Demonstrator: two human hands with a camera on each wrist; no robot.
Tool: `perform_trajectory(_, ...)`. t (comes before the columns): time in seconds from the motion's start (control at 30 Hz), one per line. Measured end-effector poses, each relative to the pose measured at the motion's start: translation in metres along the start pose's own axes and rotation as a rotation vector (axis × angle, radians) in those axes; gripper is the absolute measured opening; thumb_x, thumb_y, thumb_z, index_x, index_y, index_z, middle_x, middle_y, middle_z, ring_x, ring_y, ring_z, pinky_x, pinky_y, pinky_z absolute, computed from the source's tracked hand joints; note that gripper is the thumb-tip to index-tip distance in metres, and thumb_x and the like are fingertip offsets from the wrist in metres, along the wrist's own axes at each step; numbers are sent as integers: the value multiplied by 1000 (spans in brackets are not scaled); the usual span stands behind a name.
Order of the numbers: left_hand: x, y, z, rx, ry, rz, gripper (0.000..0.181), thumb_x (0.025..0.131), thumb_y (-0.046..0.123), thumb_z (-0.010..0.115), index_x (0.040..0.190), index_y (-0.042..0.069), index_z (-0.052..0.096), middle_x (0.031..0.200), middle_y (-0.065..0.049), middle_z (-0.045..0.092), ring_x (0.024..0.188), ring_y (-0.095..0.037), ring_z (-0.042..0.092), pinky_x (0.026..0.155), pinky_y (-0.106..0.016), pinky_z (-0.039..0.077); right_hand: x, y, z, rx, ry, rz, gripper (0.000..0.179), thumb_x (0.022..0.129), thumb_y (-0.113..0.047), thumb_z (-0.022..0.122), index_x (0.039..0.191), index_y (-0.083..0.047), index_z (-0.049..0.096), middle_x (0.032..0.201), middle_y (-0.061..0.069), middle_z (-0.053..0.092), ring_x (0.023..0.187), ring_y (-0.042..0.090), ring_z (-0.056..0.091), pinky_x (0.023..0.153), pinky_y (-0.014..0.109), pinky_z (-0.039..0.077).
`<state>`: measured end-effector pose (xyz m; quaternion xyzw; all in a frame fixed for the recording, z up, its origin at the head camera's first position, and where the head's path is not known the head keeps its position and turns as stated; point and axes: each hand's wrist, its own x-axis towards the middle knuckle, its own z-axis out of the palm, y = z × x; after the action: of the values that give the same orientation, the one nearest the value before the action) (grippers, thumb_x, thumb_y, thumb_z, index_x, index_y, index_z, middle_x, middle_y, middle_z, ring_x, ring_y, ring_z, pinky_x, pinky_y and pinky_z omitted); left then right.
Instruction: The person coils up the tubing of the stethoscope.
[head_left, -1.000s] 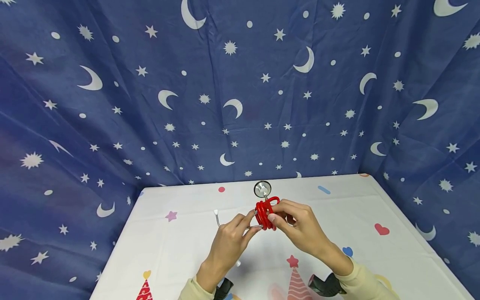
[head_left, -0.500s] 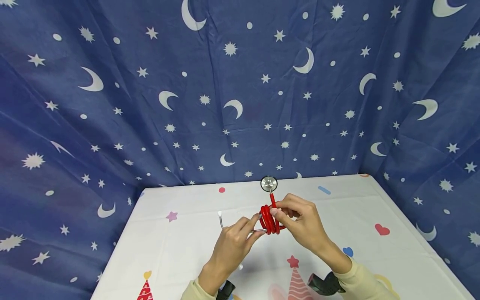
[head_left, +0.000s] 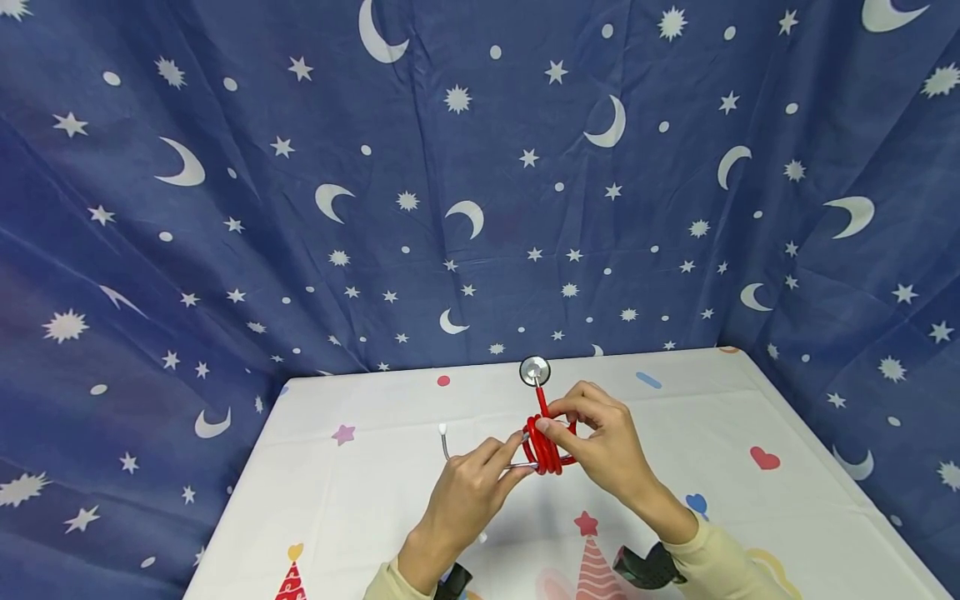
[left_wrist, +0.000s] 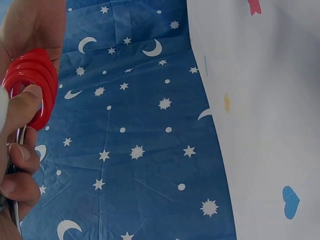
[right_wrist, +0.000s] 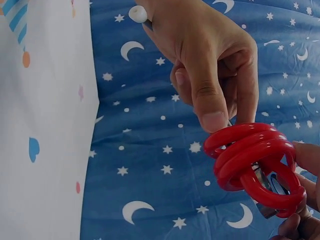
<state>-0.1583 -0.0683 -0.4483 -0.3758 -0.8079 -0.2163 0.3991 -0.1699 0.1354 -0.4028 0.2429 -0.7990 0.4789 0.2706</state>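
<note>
A stethoscope is held in the air above the table by both hands. Its red tubing [head_left: 543,450] is wound in several turns around the metal ear tubes. The round silver chestpiece [head_left: 535,371] points away on a short length of tubing. My left hand [head_left: 467,492] pinches the ear tubes beside the coil, with a white eartip [head_left: 442,428] sticking out past the knuckles. With thumb and fingertips, my right hand [head_left: 606,437] pinches the tubing at the chestpiece side of the coil. In the right wrist view the coil [right_wrist: 252,150] shows metal inside its loops.
A white cloth with printed stars, hearts and party hats covers the table [head_left: 360,500]. Behind the table hangs a blue curtain [head_left: 525,208] with white moons and stars. Dark wrist cameras [head_left: 648,568] sit on both forearms.
The coil has shifted slightly right and down with both hands. A loop that stood up by the chestpiece has gone from there, and the chestpiece now extends farther from the coil.
</note>
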Motion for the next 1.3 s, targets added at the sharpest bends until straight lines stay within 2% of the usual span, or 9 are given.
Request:
perform_trajectory(0.2,-1,0,0,1,-2,6,42,83,29,78,118,8,68,77,5,63,57,-1,55,53,-9,46,0,-5,1,-4,-5,36,20,72,-1,84,86,-10,72,78,0,62,70,12,52,63,20,46)
perform_trajectory(0.37,-3,0,0,-6,-16,-9,44,80,29,80,117,7,69,78,4,64,57,-1,56,53,-10,47,-1,0,0,-10,-51,63,24,77,-11,83,99,-16,72,88,-4,61,80,8,58,69,24,50)
perform_trajectory(0.53,-4,-1,1,-28,-12,4,45,78,27,81,116,7,69,77,4,64,57,-1,56,54,-8,46,-1,6,0,-77,-97,33,30,81,-13,79,110,-21,74,108,-5,56,100,11,52,77,30,51)
perform_trajectory(0.67,-3,-1,1,-47,1,23,44,77,26,82,115,6,69,77,4,64,56,-1,56,54,-7,46,0,8,0,-105,-131,0,26,83,-12,75,107,-22,76,127,-2,56,119,15,47,85,35,51)
perform_trajectory(0.83,-2,-1,-1,-50,20,44,43,79,27,81,116,7,69,78,4,65,57,0,56,55,-7,46,-1,10,0,-84,-170,5,20,84,-11,70,102,-19,75,140,-4,55,130,20,47,88,45,53)
perform_trajectory(0.93,-2,-1,-2,-56,30,57,43,79,27,81,116,7,69,79,4,66,57,-1,57,56,-6,46,-1,11,-1,-62,-195,14,18,87,-12,68,102,-19,73,141,-4,56,131,23,51,88,49,55)
perform_trajectory(1.03,-1,-2,-2,-59,36,62,45,78,26,82,116,7,69,79,3,66,57,-1,58,56,-6,46,-1,11,-1,-50,-218,30,16,90,-14,67,103,-23,71,139,-3,58,126,23,57,86,45,57)
perform_trajectory(1.3,-1,-3,-3,-78,19,40,42,80,26,80,116,7,69,80,3,67,57,-1,58,56,-6,46,-1,11,-1,-57,-240,70,12,92,-21,66,101,-28,69,121,-5,68,112,18,65,87,43,58)
